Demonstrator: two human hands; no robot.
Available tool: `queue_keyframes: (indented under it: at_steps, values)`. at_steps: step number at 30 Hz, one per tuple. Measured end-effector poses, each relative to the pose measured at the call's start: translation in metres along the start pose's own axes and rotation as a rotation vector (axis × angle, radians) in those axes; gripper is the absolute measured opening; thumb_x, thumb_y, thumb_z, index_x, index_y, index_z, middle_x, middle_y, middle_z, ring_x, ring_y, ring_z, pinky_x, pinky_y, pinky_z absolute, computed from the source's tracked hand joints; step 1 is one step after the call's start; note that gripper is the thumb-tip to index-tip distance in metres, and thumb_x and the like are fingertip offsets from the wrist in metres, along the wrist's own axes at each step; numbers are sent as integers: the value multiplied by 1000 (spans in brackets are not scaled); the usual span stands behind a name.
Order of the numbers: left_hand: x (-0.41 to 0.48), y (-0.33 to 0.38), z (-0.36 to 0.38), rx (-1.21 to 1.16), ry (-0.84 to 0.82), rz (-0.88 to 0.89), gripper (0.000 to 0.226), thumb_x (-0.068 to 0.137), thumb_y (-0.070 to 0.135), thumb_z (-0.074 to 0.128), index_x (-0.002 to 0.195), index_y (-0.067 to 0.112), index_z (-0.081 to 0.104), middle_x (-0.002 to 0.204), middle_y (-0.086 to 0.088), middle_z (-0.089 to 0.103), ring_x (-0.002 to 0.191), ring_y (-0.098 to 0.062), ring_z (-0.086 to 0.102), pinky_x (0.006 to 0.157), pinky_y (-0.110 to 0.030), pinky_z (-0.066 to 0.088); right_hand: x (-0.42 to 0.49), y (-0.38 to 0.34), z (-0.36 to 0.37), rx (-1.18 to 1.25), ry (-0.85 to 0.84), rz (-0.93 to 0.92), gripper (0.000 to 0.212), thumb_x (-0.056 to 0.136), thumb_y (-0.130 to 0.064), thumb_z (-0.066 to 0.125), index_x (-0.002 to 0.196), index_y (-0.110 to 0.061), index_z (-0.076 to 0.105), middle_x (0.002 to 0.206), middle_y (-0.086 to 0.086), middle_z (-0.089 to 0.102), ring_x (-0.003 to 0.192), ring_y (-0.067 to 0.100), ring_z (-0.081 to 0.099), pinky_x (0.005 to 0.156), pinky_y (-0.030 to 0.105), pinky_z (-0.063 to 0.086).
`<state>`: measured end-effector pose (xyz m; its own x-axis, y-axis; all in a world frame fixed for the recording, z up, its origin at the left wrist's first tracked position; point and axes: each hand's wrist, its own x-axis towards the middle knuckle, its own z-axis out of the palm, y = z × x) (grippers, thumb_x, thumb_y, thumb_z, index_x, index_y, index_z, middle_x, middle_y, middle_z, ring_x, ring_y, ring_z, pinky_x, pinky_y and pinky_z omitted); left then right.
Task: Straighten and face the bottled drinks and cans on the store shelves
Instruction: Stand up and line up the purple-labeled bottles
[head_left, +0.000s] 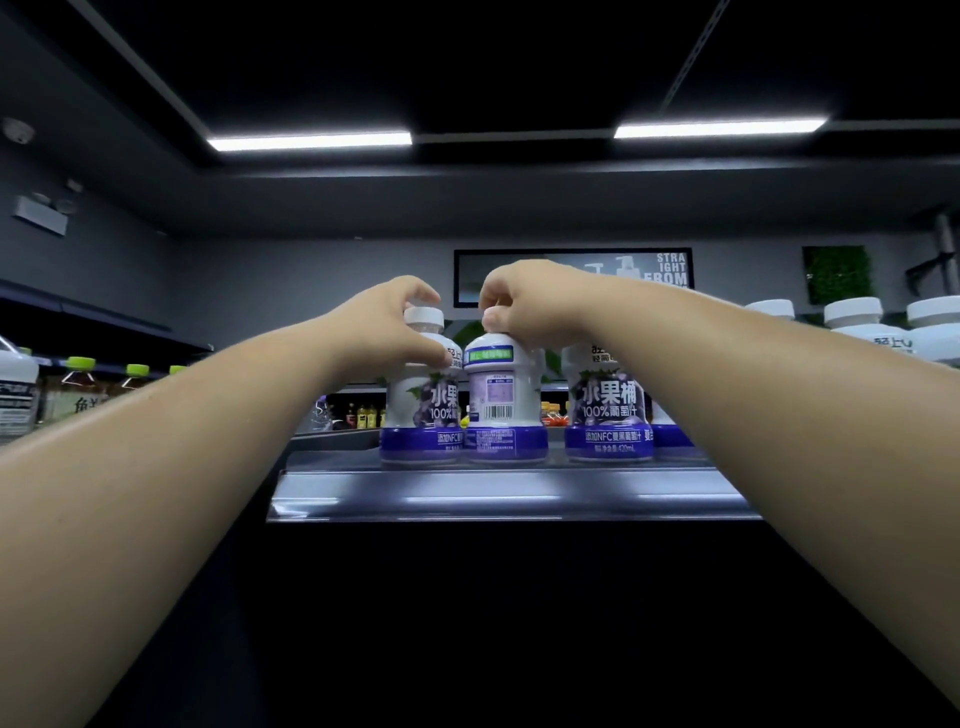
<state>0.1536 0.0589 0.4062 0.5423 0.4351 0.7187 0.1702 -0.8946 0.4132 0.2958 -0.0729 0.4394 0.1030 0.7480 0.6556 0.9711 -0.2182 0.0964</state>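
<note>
Three squat white grape-juice bottles with purple bases stand on the top shelf (509, 493). My left hand (387, 322) grips the neck and white cap of the left bottle (423, 410), whose front label faces me. My right hand (524, 301) is closed over the cap of the middle bottle (501, 405), which shows its barcode side toward me. The right bottle (608, 410) stands untouched, front label facing out. Both held bottles are upright on the shelf and stand touching each other.
More white-capped bottles (852, 322) stand at the far right behind my right forearm. Green-capped tea bottles (80, 384) line a shelf at the left. Small bottles show on a distant shelf between the juice bottles. A framed poster (649, 273) hangs on the back wall.
</note>
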Motion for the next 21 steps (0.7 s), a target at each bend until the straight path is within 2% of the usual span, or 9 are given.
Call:
queue_keyframes:
  at_steps: [6, 8, 12, 15, 17, 19, 21]
  values:
    - [-3, -2, 2, 77, 53, 25, 58, 67, 41, 87, 115, 29, 58, 105, 5, 61, 91, -13, 63, 78, -35, 57, -1, 0, 3, 4, 41, 36, 37, 93, -54, 59, 112, -24, 68, 109, -2, 68, 97, 18, 61, 79, 33, 48]
    - [-3, -4, 3, 62, 54, 28, 59, 68, 42, 86, 117, 29, 56, 106, 5, 59, 91, -12, 62, 77, -34, 57, 0, -2, 6, -13, 93, 55, 36, 91, -54, 62, 107, -23, 68, 104, -2, 68, 93, 18, 61, 75, 32, 48]
    - [-3, -13, 8, 49, 58, 3, 61, 68, 48, 84, 118, 36, 51, 108, 3, 63, 93, -17, 65, 83, -42, 57, 4, -5, 9, -28, 100, 56, 15, 92, -31, 62, 104, -22, 66, 106, -1, 67, 91, 19, 60, 69, 30, 44]
    - [-2, -15, 10, 23, 53, -15, 59, 66, 51, 81, 115, 40, 50, 107, 1, 66, 92, -20, 68, 82, -45, 59, 4, -3, 3, 120, 34, 62, 15, 93, -17, 57, 106, -22, 63, 104, -1, 64, 83, 14, 58, 58, 28, 42]
    - [-1, -14, 10, 45, 46, -22, 58, 68, 50, 80, 115, 39, 49, 107, 0, 66, 91, -21, 68, 81, -45, 59, 2, -2, 1, 128, 18, 54, 14, 94, -24, 60, 108, -23, 62, 106, -2, 64, 86, 14, 58, 60, 28, 41]
    - [0, -13, 9, 48, 44, -27, 57, 69, 49, 80, 115, 38, 48, 107, -1, 65, 91, -21, 67, 81, -45, 59, 1, -2, 1, 50, 15, 45, 26, 92, -42, 64, 110, -23, 60, 104, -4, 62, 90, 16, 58, 65, 30, 42]
    - [0, -12, 9, 40, 36, -31, 57, 71, 48, 79, 117, 38, 47, 108, -1, 64, 92, -21, 67, 82, -45, 59, 0, -1, 3, 11, 50, 75, 32, 92, -49, 63, 109, -23, 60, 102, -3, 60, 90, 17, 58, 68, 32, 43]
